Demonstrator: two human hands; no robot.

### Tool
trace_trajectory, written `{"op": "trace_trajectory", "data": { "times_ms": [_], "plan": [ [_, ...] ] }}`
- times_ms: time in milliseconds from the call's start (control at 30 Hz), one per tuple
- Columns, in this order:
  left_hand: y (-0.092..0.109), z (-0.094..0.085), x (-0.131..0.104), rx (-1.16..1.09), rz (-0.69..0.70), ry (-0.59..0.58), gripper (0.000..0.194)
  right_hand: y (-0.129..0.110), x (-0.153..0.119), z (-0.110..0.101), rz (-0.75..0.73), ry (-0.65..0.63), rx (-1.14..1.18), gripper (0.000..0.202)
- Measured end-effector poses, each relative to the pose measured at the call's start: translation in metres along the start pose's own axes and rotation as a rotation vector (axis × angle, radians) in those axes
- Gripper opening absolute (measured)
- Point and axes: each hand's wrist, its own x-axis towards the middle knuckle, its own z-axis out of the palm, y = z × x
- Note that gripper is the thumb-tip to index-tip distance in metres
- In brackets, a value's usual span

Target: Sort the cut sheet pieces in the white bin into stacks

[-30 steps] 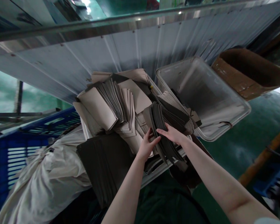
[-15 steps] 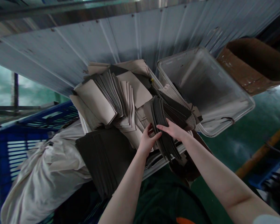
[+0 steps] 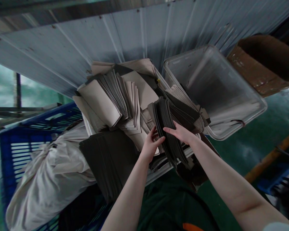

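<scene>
A clear plastic bin [image 3: 159, 170] holds several bundles of flat dark and tan cut sheets. Both my hands are on one upright dark bundle [image 3: 166, 125] near the bin's middle. My left hand [image 3: 149, 146] pinches its left face with thumb and fingers. My right hand [image 3: 181, 133] lies across its right face, fingers pointing left. A tan-faced bundle [image 3: 103, 101] leans at the upper left of the pile. A flat dark stack [image 3: 108, 160] lies at the lower left.
An empty clear bin [image 3: 231, 118] stands to the right, a brown cardboard box [image 3: 257, 73] beyond it. A corrugated metal wall [image 3: 86, 41] runs behind. A blue crate [image 3: 19, 144] with a white cloth sack [image 3: 48, 179] sits left. Green floor lies to the right.
The view drifted slightly. Both hands stayed on the dark bundle, shifting a little upward with it; their grip looks the same.
</scene>
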Motion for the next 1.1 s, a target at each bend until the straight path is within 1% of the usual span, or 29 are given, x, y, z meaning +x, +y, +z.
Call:
{"op": "trace_trajectory", "data": {
  "times_ms": [133, 233, 267, 300, 367, 433, 500, 600, 667, 833, 1100],
  "plan": [
    [0.003, 0.002, -0.001, 0.024, -0.009, 0.025, 0.075, 0.003, 0.001, -0.001, -0.001, 0.009, -0.009, 0.056],
    [0.011, 0.004, -0.007, 0.103, 0.057, 0.036, 0.079, 0.004, 0.002, -0.002, 0.004, 0.008, 0.007, 0.056],
    [0.014, 0.005, -0.01, 0.181, 0.102, 0.04, 0.075, 0.005, 0.002, -0.002, 0.006, 0.009, 0.013, 0.056],
    [0.017, 0.006, -0.013, 0.292, 0.152, 0.044, 0.066, 0.006, 0.002, -0.003, 0.006, 0.016, 0.014, 0.055],
    [0.022, 0.01, -0.018, 0.571, 0.227, 0.051, 0.041, 0.007, 0.002, -0.004, 0.006, 0.038, 0.001, 0.054],
    [0.024, 0.015, -0.02, 0.804, 0.246, 0.073, 0.025, 0.007, 0.002, -0.004, 0.005, 0.051, -0.016, 0.054],
    [0.025, 0.021, -0.021, 0.92, 0.221, 0.103, 0.021, 0.006, 0.002, -0.004, 0.001, 0.047, -0.025, 0.053],
    [0.024, 0.027, -0.02, 0.957, 0.182, 0.126, 0.038, 0.004, 0.001, -0.004, -0.012, 0.047, -0.039, 0.052],
    [0.024, 0.029, -0.019, 0.942, 0.159, 0.115, 0.043, 0.004, 0.001, -0.004, -0.019, 0.046, -0.046, 0.053],
    [0.026, 0.027, -0.019, 0.903, 0.139, 0.093, 0.043, 0.006, 0.002, -0.006, -0.011, 0.057, -0.068, 0.056],
    [0.027, 0.023, -0.02, 0.889, 0.129, 0.072, 0.041, 0.006, 0.003, -0.006, -0.017, 0.039, -0.064, 0.059]
  ]
}}
